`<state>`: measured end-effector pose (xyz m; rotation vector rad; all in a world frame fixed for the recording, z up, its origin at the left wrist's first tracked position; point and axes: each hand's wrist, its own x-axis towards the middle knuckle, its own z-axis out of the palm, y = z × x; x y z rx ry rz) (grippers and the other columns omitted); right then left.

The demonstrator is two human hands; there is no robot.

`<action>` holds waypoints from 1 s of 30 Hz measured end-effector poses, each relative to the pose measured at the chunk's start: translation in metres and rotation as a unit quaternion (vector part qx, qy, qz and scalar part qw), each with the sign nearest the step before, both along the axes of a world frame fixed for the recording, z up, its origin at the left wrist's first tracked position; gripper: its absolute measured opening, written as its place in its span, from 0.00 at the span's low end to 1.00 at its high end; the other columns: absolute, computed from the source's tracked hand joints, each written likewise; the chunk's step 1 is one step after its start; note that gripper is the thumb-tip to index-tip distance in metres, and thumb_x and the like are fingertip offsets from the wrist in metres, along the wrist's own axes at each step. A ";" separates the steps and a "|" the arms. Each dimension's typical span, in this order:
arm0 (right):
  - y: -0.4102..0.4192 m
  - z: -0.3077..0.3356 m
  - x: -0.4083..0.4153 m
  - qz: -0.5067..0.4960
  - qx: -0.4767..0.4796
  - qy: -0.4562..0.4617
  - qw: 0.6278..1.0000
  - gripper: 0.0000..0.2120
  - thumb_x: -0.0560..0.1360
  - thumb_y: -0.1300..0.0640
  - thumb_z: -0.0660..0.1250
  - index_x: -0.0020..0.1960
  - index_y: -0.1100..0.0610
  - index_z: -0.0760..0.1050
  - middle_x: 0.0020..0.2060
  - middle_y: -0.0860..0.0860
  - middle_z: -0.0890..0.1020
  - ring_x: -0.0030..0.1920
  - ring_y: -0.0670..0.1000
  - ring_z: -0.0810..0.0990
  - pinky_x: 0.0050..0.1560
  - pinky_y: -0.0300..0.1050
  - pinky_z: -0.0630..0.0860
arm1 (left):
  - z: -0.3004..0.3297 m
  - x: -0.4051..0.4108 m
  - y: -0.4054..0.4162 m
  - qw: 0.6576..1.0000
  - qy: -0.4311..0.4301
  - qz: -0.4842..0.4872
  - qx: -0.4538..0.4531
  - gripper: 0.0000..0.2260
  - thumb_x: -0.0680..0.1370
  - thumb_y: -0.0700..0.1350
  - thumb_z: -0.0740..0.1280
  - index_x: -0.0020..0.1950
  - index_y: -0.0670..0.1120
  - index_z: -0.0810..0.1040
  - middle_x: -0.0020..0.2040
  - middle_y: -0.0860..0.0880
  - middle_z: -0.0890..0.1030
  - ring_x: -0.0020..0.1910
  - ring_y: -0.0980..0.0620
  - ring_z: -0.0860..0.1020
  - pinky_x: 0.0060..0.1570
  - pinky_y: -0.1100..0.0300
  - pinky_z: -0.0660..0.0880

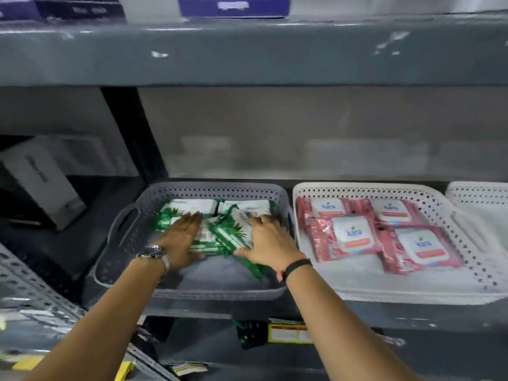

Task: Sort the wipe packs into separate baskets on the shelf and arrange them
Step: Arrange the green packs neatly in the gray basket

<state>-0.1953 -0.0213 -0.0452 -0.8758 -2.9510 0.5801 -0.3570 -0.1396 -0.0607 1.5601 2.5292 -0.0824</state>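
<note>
Resting flat with fingers spread, left hand [181, 237] and right hand [268, 240] partly hide blurred green wipe packs [233, 235] in the grey basket [121, 240].

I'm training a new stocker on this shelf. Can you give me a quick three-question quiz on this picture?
1. True or false: the pink packs lie in the grey basket.
2. Which basket are both hands in? A) grey B) white
3. Fill in: the left hand rests flat on the ____ packs.

Key: 1 false, they lie in the white basket. 2 A; the right hand is there too. 3 green.
</note>
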 end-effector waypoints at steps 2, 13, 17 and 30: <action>-0.003 -0.004 -0.009 -0.021 -0.008 -0.016 1.000 0.36 0.70 0.44 0.70 0.69 0.61 0.61 0.69 0.60 0.66 0.66 0.62 0.67 0.63 0.55 0.71 | -0.006 -0.011 0.000 1.000 -0.016 -0.013 -0.003 0.40 0.75 0.51 0.67 0.74 0.44 0.42 0.76 0.44 0.47 0.74 0.47 0.48 0.71 0.56 0.50; -0.004 -0.011 -0.016 0.064 0.039 -0.068 0.995 0.36 0.69 0.58 0.70 0.72 0.57 0.58 0.69 0.57 0.67 0.68 0.58 0.66 0.70 0.54 0.66 | -0.005 -0.054 -0.017 0.995 -0.051 -0.064 -0.060 0.36 0.76 0.44 0.66 0.74 0.45 0.44 0.76 0.44 0.50 0.73 0.47 0.53 0.69 0.60 0.55; -0.002 -0.020 -0.018 0.099 0.041 -0.073 0.992 0.36 0.71 0.61 0.67 0.74 0.56 0.52 0.75 0.55 0.58 0.74 0.56 0.57 0.75 0.54 0.56 | -0.007 -0.051 -0.022 0.992 -0.047 -0.076 -0.088 0.37 0.78 0.47 0.62 0.73 0.40 0.36 0.75 0.42 0.38 0.74 0.46 0.42 0.71 0.58 0.47; -0.012 -0.039 -0.026 0.101 -0.014 -0.138 0.985 0.34 0.80 0.50 0.54 0.74 0.53 0.33 0.74 0.50 0.32 0.73 0.51 0.31 0.71 0.57 0.32 | -0.019 -0.044 -0.024 0.992 -0.016 -0.059 -0.107 0.33 0.80 0.53 0.55 0.72 0.46 0.34 0.74 0.48 0.35 0.73 0.50 0.39 0.71 0.48 0.42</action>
